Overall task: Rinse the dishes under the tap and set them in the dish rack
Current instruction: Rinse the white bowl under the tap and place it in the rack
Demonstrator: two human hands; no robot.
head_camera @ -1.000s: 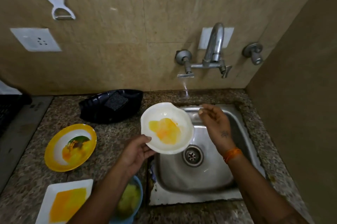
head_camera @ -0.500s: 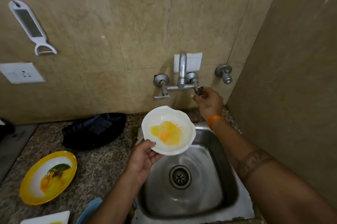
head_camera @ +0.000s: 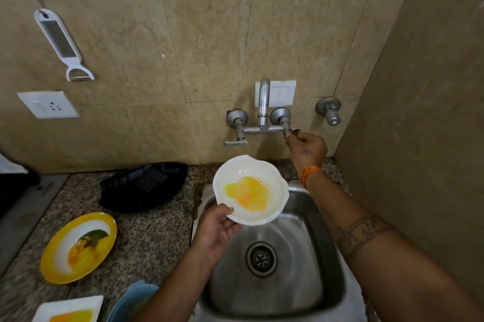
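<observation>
Right hand (head_camera: 307,147) now gripping tap handle (head_camera: 293,133); yellow-smeared white bowl (head_camera: 251,190) in left hand's (head_camera: 217,230) grip over sink (head_camera: 330,282).

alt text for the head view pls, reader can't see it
Left hand holds a yellow-smeared white bowl over a steel sink, while the right hand grips the tap handle. More dirty plates wait on the counter at left.

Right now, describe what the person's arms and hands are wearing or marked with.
Both arms are bare, no sleeves. The right hand has a small dark tattoo on its back, an orange thread band at the wrist, and a patterned tattoo band around the forearm. The left hand is unadorned.
</observation>
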